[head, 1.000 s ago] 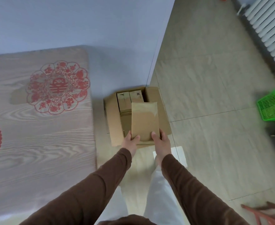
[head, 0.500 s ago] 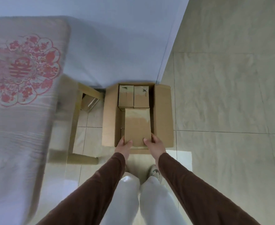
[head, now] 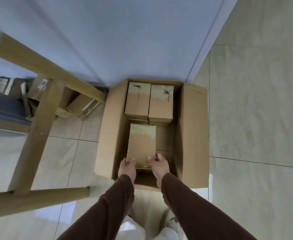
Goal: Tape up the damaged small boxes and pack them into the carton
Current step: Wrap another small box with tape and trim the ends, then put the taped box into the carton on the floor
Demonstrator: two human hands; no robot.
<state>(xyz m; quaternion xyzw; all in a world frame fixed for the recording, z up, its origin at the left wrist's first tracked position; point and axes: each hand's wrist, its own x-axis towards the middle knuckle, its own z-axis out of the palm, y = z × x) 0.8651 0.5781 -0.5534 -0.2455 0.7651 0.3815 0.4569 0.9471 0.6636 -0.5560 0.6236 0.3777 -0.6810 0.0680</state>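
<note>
Underfoot, pale floor tiles (head: 256,118); open carton (head: 192,135) against a white wall (head: 125,35).

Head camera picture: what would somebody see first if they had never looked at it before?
First, the two hands, left hand and right hand, gripping the near end of a small box inside the open carton on the floor. Next, two more boxes side by side at the carton's far end, by the wall. On the left stands a wooden table leg.
</note>
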